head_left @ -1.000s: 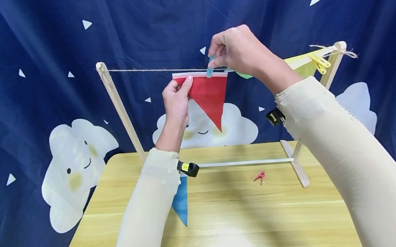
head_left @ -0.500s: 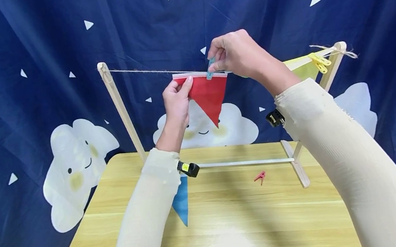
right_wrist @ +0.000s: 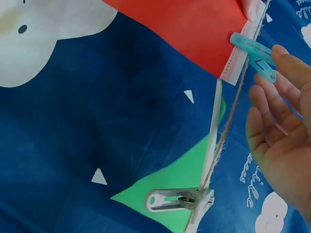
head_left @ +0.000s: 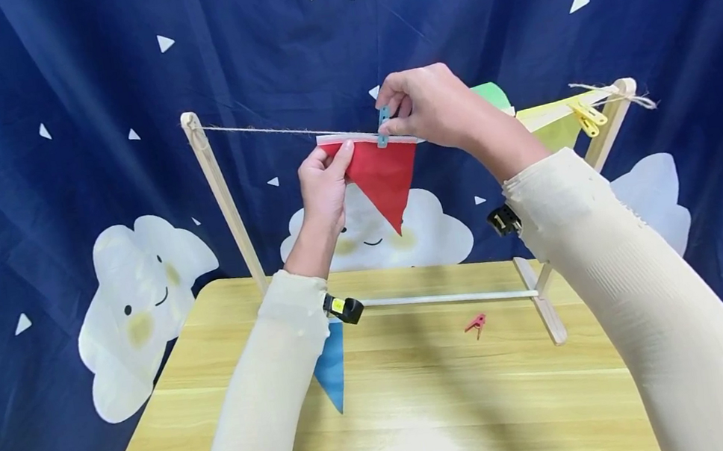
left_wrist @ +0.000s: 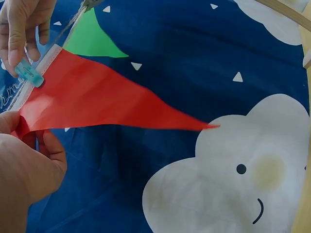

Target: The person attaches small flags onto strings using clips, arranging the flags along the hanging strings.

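Note:
A red triangular pennant [head_left: 386,177] with a white top band hangs by the twine [head_left: 268,129]. My left hand [head_left: 323,185] pinches its left upper corner between thumb and fingers. Between the thumb and fingers of my right hand [head_left: 435,105] is a light blue clothespin [right_wrist: 252,48], whose jaws reach over the white band near the pennant's right end. The right wrist view shows the twine running past the pin. Beside the red pennant hangs a green pennant [right_wrist: 170,179], held by a white clothespin [right_wrist: 175,199]; my right hand partly hides it in the head view.
A wooden frame with a left post [head_left: 223,197] and right post [head_left: 609,123] carries the twine. A yellow pennant [head_left: 552,123] with yellow clothespins [head_left: 587,115] hangs at the right. On the table [head_left: 492,405] lie a red clothespin [head_left: 476,326] and a blue pennant [head_left: 332,368], partly under my left arm.
My right hand has lowered slightly with the blue clothespin, and the twine dips with it. Part of the green pennant now shows above my right wrist. My left hand stays nearly in place.

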`<act>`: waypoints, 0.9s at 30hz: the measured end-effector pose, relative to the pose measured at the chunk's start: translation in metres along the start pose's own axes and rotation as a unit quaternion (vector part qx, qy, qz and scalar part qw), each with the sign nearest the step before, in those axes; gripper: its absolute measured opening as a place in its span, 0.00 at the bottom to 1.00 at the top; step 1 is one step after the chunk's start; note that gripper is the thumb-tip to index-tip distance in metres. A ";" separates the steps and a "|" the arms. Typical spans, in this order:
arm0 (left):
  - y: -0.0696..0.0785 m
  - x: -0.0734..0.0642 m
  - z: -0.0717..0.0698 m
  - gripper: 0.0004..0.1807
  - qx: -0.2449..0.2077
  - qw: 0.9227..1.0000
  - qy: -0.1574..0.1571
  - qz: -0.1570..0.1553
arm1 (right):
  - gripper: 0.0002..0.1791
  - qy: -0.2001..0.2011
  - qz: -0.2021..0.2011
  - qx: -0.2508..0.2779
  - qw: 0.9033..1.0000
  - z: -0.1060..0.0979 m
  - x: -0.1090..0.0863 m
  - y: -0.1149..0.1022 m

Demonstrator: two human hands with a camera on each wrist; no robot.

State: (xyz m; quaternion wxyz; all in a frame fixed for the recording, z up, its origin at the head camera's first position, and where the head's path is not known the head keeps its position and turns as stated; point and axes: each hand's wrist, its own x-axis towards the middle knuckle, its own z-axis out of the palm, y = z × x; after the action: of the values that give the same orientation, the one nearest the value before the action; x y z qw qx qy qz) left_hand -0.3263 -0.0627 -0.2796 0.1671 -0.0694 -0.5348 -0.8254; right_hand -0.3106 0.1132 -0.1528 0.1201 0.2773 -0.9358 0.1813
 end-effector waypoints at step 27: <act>-0.003 -0.001 -0.003 0.15 0.044 0.999 -0.001 -0.005 | 0.28 -0.013 -0.005 -0.004 1.000 -0.002 -0.007 0.002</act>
State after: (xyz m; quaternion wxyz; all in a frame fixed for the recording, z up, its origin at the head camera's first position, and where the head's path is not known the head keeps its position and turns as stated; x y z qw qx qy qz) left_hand -0.3260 -0.0636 -0.2842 0.1651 -0.0603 -0.5714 -0.8016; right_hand -0.3055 0.1185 -0.1542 0.1099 0.2839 -0.9366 0.1732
